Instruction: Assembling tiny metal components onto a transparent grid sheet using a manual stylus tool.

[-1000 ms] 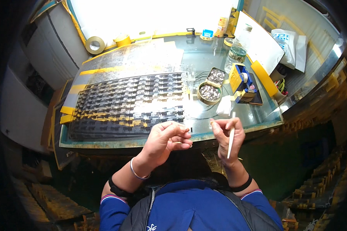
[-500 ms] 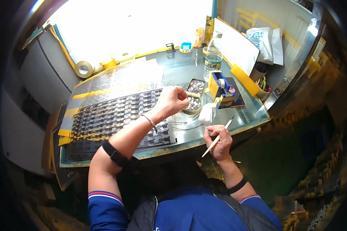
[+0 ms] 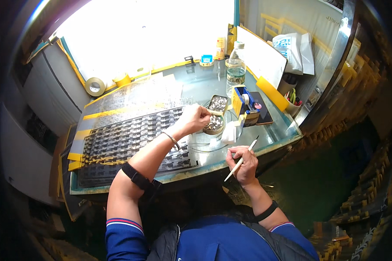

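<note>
My left hand (image 3: 193,120) has its thumb and fingers pinched at the left edge of a round tin (image 3: 214,131) full of small black and white bits. What they hold, if anything, is too small to make out. A second, squarish container (image 3: 217,104) of similar bits sits just behind the tin. My right hand (image 3: 245,167), near the table's front edge, grips a slim white-handled brush (image 3: 235,168) with a dark pointed tip slanting up to the right. To my left lies a sheet printed with rows of dark shapes (image 3: 126,141), partly covered by my left forearm.
A blue and yellow tape dispenser (image 3: 244,104) stands right of the tins, with a water bottle (image 3: 236,71) behind it. Tape rolls (image 3: 95,86) sit at the back left of the glass-topped table (image 3: 200,82). A pen cup (image 3: 293,104) is on the right.
My left hand has lowered slightly toward the round tin. My right hand, still holding the brush, has turned a little. The whole view has shifted slightly.
</note>
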Demonstrator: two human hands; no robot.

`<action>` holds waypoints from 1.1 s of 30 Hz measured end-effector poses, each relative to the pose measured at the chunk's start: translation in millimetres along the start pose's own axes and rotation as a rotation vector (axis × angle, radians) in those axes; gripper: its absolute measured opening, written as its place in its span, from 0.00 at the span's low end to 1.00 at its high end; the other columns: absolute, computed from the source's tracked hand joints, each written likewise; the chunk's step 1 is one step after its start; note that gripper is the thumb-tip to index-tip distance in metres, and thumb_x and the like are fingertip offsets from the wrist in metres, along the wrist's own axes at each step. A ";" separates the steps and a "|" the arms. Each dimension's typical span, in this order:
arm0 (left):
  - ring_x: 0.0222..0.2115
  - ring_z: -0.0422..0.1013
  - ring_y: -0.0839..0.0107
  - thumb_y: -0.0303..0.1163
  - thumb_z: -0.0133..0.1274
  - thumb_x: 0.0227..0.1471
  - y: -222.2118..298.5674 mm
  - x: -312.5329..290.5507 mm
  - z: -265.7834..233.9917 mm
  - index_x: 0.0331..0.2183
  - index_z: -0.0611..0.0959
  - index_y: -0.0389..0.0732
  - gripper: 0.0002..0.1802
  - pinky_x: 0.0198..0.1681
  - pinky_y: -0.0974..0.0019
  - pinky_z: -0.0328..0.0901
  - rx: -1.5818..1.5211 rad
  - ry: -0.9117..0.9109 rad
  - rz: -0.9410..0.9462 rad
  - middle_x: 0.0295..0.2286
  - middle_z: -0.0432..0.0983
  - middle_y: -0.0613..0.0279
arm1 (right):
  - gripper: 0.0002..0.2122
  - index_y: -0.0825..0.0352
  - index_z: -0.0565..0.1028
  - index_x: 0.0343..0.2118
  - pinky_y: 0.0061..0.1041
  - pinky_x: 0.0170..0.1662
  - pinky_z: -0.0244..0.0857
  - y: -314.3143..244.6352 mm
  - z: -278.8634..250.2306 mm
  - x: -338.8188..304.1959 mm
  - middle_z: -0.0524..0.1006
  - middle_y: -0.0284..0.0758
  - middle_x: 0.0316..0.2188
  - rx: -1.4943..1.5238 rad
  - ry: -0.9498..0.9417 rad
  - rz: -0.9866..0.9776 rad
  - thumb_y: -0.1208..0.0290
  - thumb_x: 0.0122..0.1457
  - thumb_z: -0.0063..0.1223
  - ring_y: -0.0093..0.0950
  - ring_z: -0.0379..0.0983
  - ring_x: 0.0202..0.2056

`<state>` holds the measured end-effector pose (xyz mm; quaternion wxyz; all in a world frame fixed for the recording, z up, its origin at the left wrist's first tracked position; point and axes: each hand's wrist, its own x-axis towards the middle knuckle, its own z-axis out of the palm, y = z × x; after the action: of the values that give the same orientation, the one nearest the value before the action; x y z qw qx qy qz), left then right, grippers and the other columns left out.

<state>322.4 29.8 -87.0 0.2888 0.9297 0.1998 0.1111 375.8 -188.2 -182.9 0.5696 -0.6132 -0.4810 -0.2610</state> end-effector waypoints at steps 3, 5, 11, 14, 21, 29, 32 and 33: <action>0.32 0.78 0.71 0.27 0.54 0.52 -7.1 -0.8 0.6 0.35 0.86 0.34 0.10 0.39 0.69 0.71 -0.055 0.024 0.059 0.30 0.83 0.53 | 0.16 0.63 0.66 0.25 0.29 0.35 0.71 -0.8 0.9 0.2 0.79 0.37 0.27 0.005 -0.006 -0.009 0.85 0.43 0.66 0.35 0.78 0.31; 0.34 0.79 0.71 0.26 0.54 0.52 -8.6 -0.9 0.5 0.36 0.86 0.34 0.10 0.40 0.69 0.71 -0.086 0.023 0.044 0.31 0.83 0.53 | 0.16 0.64 0.66 0.25 0.28 0.35 0.71 -1.5 1.1 -0.4 0.79 0.38 0.27 0.008 -0.008 -0.010 0.85 0.43 0.65 0.35 0.78 0.31; 0.38 0.78 0.71 0.20 0.51 0.54 -6.4 -5.0 -3.4 0.39 0.85 0.36 0.12 0.45 0.69 0.70 -0.130 0.015 0.040 0.35 0.83 0.54 | 0.14 0.64 0.66 0.25 0.26 0.38 0.71 3.7 -14.2 -2.6 0.79 0.38 0.27 0.172 0.068 0.130 0.85 0.47 0.63 0.30 0.78 0.32; 0.39 0.78 0.70 0.21 0.53 0.55 -6.1 -13.0 -9.3 0.40 0.85 0.36 0.11 0.45 0.69 0.71 -0.206 0.014 0.081 0.37 0.82 0.54 | 0.14 0.64 0.66 0.26 0.25 0.38 0.70 22.1 -47.9 0.7 0.79 0.37 0.29 0.052 0.192 0.128 0.83 0.50 0.63 0.28 0.78 0.32; 0.32 0.79 0.65 0.21 0.58 0.50 -5.3 -98.7 -47.7 0.35 0.85 0.34 0.08 0.36 0.68 0.74 -0.064 0.111 0.260 0.32 0.81 0.53 | 0.12 0.67 0.66 0.27 0.23 0.39 0.70 91.9 -136.4 -11.8 0.79 0.37 0.28 -0.362 0.489 0.288 0.81 0.54 0.62 0.22 0.75 0.32; 0.32 0.79 0.67 0.20 0.60 0.48 -23.3 -184.4 -58.7 0.34 0.85 0.34 0.07 0.36 0.69 0.73 0.016 0.247 0.107 0.34 0.81 0.54 | 0.10 0.66 0.69 0.27 0.28 0.36 0.71 107.4 -139.6 -28.3 0.80 0.40 0.26 -0.547 0.399 0.372 0.77 0.52 0.63 0.33 0.77 0.29; 0.34 0.79 0.64 0.22 0.61 0.48 -26.8 -195.1 -51.2 0.34 0.85 0.35 0.08 0.39 0.67 0.72 -0.002 0.289 0.068 0.34 0.81 0.54 | 0.07 0.67 0.73 0.28 0.27 0.36 0.71 114.2 -131.8 -36.4 0.79 0.38 0.26 -0.532 0.362 0.327 0.77 0.53 0.63 0.28 0.78 0.30; 0.35 0.79 0.62 0.24 0.62 0.48 -26.9 -196.8 -47.5 0.36 0.85 0.35 0.10 0.40 0.66 0.72 0.017 0.290 0.085 0.35 0.81 0.53 | 0.06 0.67 0.74 0.29 0.26 0.37 0.71 111.9 -130.2 -37.6 0.79 0.38 0.26 -0.535 0.353 0.353 0.77 0.54 0.62 0.27 0.78 0.30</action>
<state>122.6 -12.2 -82.2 0.2439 0.9139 0.2011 0.2547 489.7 -310.4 -237.6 0.4998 -0.7594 -0.1769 -0.3770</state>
